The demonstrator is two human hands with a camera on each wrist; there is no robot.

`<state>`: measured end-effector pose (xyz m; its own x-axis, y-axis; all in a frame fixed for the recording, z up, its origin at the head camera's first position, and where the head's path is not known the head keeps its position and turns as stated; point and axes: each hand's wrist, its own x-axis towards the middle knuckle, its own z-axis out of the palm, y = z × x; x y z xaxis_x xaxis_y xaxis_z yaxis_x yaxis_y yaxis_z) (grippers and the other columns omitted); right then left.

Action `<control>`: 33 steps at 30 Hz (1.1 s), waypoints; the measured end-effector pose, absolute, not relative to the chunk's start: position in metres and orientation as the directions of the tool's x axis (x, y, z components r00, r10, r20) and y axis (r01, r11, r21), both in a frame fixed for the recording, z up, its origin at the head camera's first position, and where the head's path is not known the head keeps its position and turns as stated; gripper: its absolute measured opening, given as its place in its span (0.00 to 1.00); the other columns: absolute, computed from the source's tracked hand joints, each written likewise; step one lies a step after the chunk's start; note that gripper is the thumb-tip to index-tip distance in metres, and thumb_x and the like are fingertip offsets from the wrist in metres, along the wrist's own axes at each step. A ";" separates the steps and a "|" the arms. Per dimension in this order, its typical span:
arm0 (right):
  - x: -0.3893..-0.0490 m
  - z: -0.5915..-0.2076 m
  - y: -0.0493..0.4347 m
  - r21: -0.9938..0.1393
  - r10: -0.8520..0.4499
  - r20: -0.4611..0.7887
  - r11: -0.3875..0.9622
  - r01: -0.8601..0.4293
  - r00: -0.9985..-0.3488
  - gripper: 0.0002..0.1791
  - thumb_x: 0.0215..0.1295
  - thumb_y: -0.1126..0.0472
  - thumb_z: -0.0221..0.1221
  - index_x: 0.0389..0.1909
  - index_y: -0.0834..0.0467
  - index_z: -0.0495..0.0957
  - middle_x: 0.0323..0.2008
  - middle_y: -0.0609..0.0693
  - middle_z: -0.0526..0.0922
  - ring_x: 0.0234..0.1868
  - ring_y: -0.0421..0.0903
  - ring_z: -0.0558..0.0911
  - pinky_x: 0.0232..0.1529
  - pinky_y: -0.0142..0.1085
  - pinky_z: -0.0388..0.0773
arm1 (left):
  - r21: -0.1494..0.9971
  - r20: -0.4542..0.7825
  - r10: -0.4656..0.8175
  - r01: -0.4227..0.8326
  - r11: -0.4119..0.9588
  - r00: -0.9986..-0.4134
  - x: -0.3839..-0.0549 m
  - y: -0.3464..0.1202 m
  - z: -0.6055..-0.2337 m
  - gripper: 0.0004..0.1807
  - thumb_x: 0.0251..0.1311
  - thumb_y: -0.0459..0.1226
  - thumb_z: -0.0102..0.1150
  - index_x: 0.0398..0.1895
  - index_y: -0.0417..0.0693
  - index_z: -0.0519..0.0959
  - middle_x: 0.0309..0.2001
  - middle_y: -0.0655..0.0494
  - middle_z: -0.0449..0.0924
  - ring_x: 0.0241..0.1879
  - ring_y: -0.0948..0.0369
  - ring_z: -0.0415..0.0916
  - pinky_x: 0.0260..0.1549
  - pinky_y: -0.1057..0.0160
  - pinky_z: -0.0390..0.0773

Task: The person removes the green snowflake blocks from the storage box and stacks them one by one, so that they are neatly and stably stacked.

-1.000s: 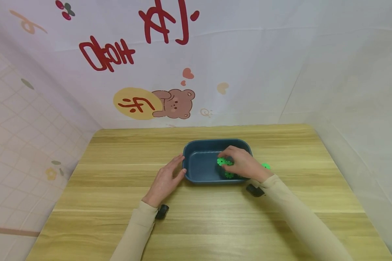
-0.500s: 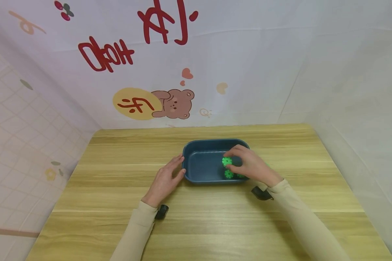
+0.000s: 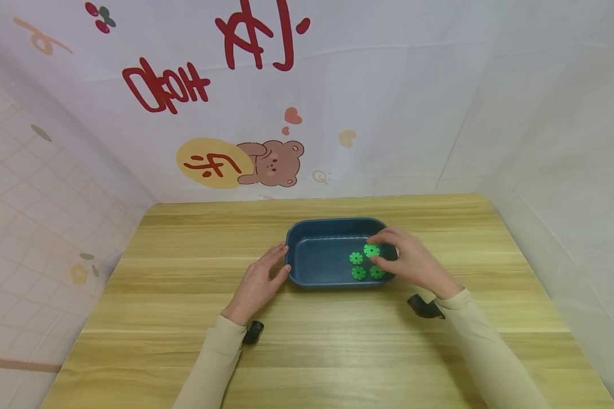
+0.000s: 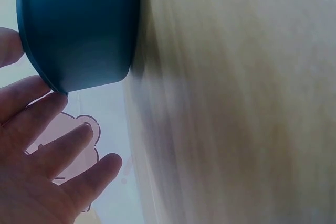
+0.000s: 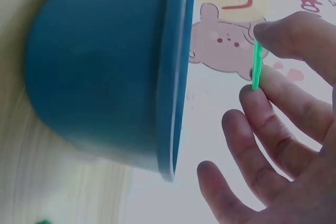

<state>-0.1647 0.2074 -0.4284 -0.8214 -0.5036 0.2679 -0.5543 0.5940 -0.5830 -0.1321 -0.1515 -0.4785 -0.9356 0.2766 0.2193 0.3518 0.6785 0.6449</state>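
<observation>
My right hand [image 3: 414, 261] pinches a green snowflake disc [image 3: 371, 250], a flat notched round, between thumb and fingers over the right part of a dark blue basin [image 3: 307, 283]. Seen edge-on in the right wrist view, the same disc [image 5: 256, 65] stands above the basin's rim [image 5: 173, 103]. Three more green discs [image 3: 359, 272] lie on the basin floor below that hand. At the left end, my left hand [image 3: 256, 284] touches the rim with fingertips and thumb. Its fingers [image 4: 63, 153] look fairly straight in the left wrist view.
The basin stands on a wood-grain table [image 3: 317, 341]. A bit of green [image 5: 44, 222] shows on the table at the right wrist view's bottom edge. Behind the table hangs a white printed cloth [image 3: 389, 85] with a bear. A black wrist camera [image 3: 426, 307] sits below the right wrist.
My right hand has moved right with the pinched disc, uncovering discs in the basin. The disc seen right of the basin is now hidden by that hand. The left hand has stayed put.
</observation>
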 end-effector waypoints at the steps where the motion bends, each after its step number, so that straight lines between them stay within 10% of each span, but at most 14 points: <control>1: -0.164 -0.428 0.209 -0.579 -0.497 0.272 0.599 -0.553 -0.824 0.19 0.57 0.57 0.69 0.50 0.52 0.81 0.48 0.42 0.78 0.49 0.47 0.78 0.50 0.50 0.76 | 0.646 0.218 0.276 0.351 0.678 -0.936 -0.132 -0.152 -0.479 0.28 0.69 0.47 0.53 0.69 0.48 0.68 0.70 0.56 0.63 0.70 0.52 0.58 0.65 0.49 0.61; 33: -0.154 -0.437 0.272 -0.593 -0.337 0.279 0.676 -0.438 -0.899 0.18 0.58 0.56 0.69 0.49 0.52 0.81 0.49 0.44 0.79 0.51 0.48 0.77 0.51 0.50 0.71 | 0.628 0.229 0.271 0.355 0.693 -0.935 -0.133 -0.151 -0.480 0.28 0.68 0.45 0.56 0.69 0.48 0.69 0.70 0.59 0.63 0.69 0.53 0.59 0.65 0.50 0.61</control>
<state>-0.1537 0.2723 -0.4369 -0.8991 -0.3372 0.2792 -0.4377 0.6762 -0.5926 -0.1333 -0.1511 -0.4801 -0.9349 0.2709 0.2292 0.3547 0.6926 0.6281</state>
